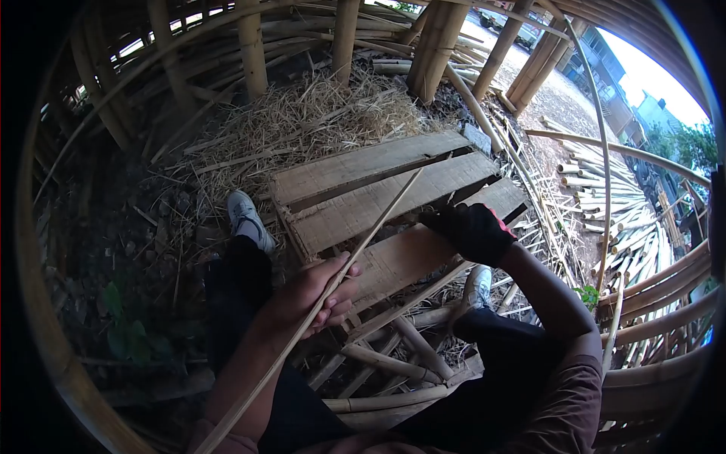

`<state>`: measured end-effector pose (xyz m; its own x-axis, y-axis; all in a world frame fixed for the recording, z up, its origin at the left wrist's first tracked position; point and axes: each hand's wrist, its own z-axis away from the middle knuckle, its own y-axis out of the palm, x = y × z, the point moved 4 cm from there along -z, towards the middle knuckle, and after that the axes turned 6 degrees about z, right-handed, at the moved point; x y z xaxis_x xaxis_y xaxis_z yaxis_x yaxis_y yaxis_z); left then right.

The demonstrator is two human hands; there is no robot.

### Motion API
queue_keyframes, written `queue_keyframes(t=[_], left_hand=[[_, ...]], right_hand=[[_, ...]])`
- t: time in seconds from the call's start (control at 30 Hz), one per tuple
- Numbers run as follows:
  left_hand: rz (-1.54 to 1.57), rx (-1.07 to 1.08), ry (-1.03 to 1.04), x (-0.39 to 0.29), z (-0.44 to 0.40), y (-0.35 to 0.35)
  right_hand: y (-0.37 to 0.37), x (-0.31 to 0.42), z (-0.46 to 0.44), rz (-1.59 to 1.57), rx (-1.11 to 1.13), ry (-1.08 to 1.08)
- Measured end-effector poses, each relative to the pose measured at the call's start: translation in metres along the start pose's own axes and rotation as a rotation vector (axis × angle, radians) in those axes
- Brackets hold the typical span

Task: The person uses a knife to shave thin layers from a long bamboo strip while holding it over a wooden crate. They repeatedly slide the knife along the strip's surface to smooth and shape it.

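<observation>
My bare left hand [321,296] is closed around a long, thin bamboo strip [370,234]. The strip slants from the bottom edge near my left forearm up to a tip above the slatted wooden bench [363,212]. On my right hand [475,233] is a black glove with a bit of red near the wrist. Its fingers are curled over the right part of the bench, apart from the strip's tip. What that hand grips, if anything, is lost in the dark of the glove. The bench stands between my feet, with gaps between its planks.
Dry shavings [310,121] lie in a heap behind the bench. Upright bamboo posts [439,53] stand at the back. Cut bamboo poles [635,212] are stacked at the right, near curved bamboo rails [658,325]. My shoes [246,216] rest on littered ground.
</observation>
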<state>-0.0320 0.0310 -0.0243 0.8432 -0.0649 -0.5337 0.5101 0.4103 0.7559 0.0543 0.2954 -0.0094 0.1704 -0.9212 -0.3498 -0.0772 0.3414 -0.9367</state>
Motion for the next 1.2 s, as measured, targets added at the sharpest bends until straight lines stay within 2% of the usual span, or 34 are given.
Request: queue_keyframes(t=[0.17, 0.2, 0.23, 0.27, 0.3, 0.33, 0.43, 0.47, 0.53, 0.57, 0.67, 0.73, 0.77, 0.8, 0.87, 0.9, 0.93, 0.97, 1.03, 1.2], left_hand=[[-0.026, 0.003, -0.013, 0.004, -0.006, 0.0], [-0.015, 0.01, -0.02, 0.004, -0.006, 0.003], [-0.002, 0.018, -0.029, 0.006, -0.006, 0.005], [-0.001, 0.022, -0.031, 0.007, -0.007, 0.007], [-0.03, 0.018, -0.033, 0.007, -0.007, 0.009], [-0.062, 0.013, -0.032, 0.006, -0.008, 0.01], [-0.06, -0.023, -0.057, 0.008, -0.008, 0.013], [-0.057, -0.025, -0.058, 0.009, -0.008, 0.013], [-0.057, -0.008, -0.044, 0.009, -0.008, 0.013], [-0.057, -0.01, -0.048, 0.01, -0.008, 0.012], [-0.063, -0.008, -0.044, 0.011, -0.009, 0.011], [-0.061, -0.023, -0.057, 0.011, -0.008, 0.013], [-0.059, -0.025, -0.055, 0.01, -0.009, 0.012], [-0.057, -0.014, -0.062, 0.011, -0.011, 0.011], [-0.053, -0.004, -0.077, 0.015, -0.014, 0.01], [-0.058, -0.019, -0.068, 0.017, -0.016, 0.009], [-0.064, -0.034, -0.057, 0.017, -0.017, 0.008], [-0.067, -0.035, -0.057, 0.016, -0.016, 0.011], [-0.091, -0.127, -0.064, 0.015, -0.013, 0.013], [-0.026, -0.075, -0.081, 0.018, -0.01, 0.011]], right_hand=[[0.046, -0.092, 0.037, 0.21, 0.222, 0.175], [0.085, -0.139, 0.061, 0.351, 0.115, 0.305], [0.111, -0.197, 0.085, 0.154, 0.187, 0.922], [0.137, -0.238, 0.12, 0.236, 0.095, 0.996], [0.133, -0.251, 0.132, 0.392, 0.161, 0.901], [0.109, -0.243, 0.134, 0.36, 0.2, 0.986], [0.11, -0.243, 0.126, 0.033, 0.053, 1.055], [0.123, -0.244, 0.126, -0.116, -0.103, 1.043], [0.095, -0.214, 0.1, -0.007, -0.048, 0.826], [0.068, -0.195, 0.087, 0.109, 0.058, 0.771], [0.051, -0.176, 0.071, -0.046, 0.155, 0.867], [0.03, -0.137, 0.045, -0.132, 0.146, 0.814], [0.024, -0.114, 0.031, -0.128, 0.055, 0.68], [0.011, -0.084, 0.017, -0.074, 0.106, 0.548], [0.004, -0.034, 0.006, -0.345, -0.065, 0.303], [-0.013, -0.007, 0.001, -0.547, 0.034, 0.318], [-0.021, 0.014, 0.0, -0.69, 0.016, 0.315], [-0.019, 0.033, -0.001, -0.428, -0.097, 0.161], [-0.032, 0.058, -0.004, -0.481, -0.155, 0.093], [-0.038, 0.069, -0.01, -0.43, -0.138, 0.038]])
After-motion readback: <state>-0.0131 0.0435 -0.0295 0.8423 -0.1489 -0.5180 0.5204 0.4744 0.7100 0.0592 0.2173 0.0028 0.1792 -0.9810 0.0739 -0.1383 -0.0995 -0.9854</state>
